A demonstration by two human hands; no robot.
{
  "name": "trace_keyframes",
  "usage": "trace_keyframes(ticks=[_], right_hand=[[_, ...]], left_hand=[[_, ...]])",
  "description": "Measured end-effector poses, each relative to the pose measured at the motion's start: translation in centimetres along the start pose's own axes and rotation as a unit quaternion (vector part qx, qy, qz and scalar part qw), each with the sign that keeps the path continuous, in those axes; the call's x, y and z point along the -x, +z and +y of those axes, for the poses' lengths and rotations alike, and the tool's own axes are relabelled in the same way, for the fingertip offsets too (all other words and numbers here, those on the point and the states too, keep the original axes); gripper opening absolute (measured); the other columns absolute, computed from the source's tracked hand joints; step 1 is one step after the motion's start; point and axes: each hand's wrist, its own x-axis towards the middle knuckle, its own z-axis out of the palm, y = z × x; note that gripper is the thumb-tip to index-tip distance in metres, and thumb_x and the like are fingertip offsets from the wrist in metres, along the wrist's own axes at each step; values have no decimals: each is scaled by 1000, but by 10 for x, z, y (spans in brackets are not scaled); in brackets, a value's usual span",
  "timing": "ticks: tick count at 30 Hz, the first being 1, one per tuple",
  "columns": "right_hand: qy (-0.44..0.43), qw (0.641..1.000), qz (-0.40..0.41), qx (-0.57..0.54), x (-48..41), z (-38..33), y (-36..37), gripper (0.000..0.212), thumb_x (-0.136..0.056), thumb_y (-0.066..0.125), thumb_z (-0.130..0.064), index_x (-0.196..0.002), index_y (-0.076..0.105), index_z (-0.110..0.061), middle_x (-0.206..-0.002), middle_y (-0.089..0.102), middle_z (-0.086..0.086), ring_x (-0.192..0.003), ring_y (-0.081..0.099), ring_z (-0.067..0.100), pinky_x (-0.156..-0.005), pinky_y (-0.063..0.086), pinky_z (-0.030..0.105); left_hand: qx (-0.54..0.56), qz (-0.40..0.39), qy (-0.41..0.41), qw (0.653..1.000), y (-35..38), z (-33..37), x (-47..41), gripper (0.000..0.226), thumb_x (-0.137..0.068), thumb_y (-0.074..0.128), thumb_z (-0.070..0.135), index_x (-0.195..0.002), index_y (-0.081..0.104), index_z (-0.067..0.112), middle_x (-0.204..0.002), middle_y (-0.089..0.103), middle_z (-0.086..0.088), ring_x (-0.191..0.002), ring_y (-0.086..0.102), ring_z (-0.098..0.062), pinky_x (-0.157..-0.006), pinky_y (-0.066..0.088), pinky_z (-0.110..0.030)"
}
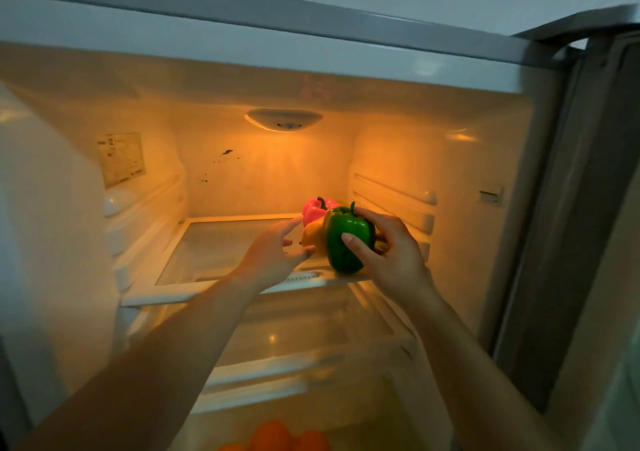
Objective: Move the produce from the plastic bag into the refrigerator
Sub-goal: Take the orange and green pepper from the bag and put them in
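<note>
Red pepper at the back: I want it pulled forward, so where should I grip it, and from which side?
Probably its upper shoulders, from above-left: the red pepper stands stem up, top exposed, while the green pepper in the right hand and a yellow fruit cover its front and right.

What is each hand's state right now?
Left hand: open, fingers relaxed beside the rounded yellow produce; contact unclear.
Right hand: grips the glossy green bell pepper.
</note>
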Motion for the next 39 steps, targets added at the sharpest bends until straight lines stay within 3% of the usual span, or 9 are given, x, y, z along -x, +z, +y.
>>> trace_keyframes(ticks=[3,7,10,12,15,17,24,30,39], right_hand=[[0,1000,-8,28,2,0,0,49,-81,67,-35,-128,51,-30,-121,49,-3,-110,48,6,-93,45,20],[-1,998,-6,59,1,-2,-7,45,-83,66,-32,-126,53,-24,-119,52,-2,-109,50,10,-92,45,22],[17,998,-20,52,0,-4,-13,43,-84,64,-32,-125,53,-24,-121,51,-2,-111,50,12,-96,47,32],[19,997,-31,61,0,-5,-14,44,-85,63,-33,-126,52,-24,-122,50,-1,-112,50,12,-97,47,37],[11,996,-36,80,-1,-5,-13,50,-82,65,-38,-128,50,-22,-123,52,-1,-113,49,12,-96,47,38],[19,995,-38,87,0,-5,-10,60,-77,69,-42,-130,47,-24,-125,51,-4,-114,49,11,-95,49,35],[24,994,14,107,-2,-1,2,68,-72,76,-36,-131,44,-23,-124,52,-2,-112,48,10,-96,46,29],[20,988,6,151,-20,5,12,74,-72,77,-31,-135,39,-26,-131,43,-2,-110,40,3,-92,39,18],[7,979,-18,205,-35,14,27,70,-77,72,-36,-137,36,-29,-133,46,-3,-119,45,13,-94,42,24]], left_hand=[[18,-18,-27,999,0,-1,-3,72,-78,71,38,-140,37,32,-141,46,4,-115,53,-14,-86,43,-27],[49,-72,-50,995,2,0,-12,83,-72,79,25,-142,35,28,-137,48,3,-126,46,-19,-90,37,-25],[61,-86,-52,993,4,2,-18,84,-70,80,17,-141,36,26,-134,51,-1,-122,50,-19,-95,41,-29],[50,-69,-45,995,6,3,-20,77,-71,79,15,-137,41,25,-128,56,-4,-110,57,-19,-94,47,-35],[47,-29,-32,998,8,2,-20,59,-72,79,14,-123,53,27,-113,61,-3,-85,62,-12,-73,50,-25],[61,-12,-28,998,7,1,-18,53,-71,79,14,-116,56,28,-106,61,-2,-79,62,-10,-67,48,-23],[79,71,-75,991,3,-8,-17,50,-63,82,17,-103,57,34,-100,65,-4,-81,65,-21,-77,53,-37],[43,120,-105,986,2,-11,-19,49,-67,78,16,-112,59,22,-100,65,-5,-85,61,-22,-71,44,-28],[20,140,-93,986,3,-6,-18,51,-72,77,22,-119,58,20,-111,62,-5,-101,58,-23,-81,45,-32]])
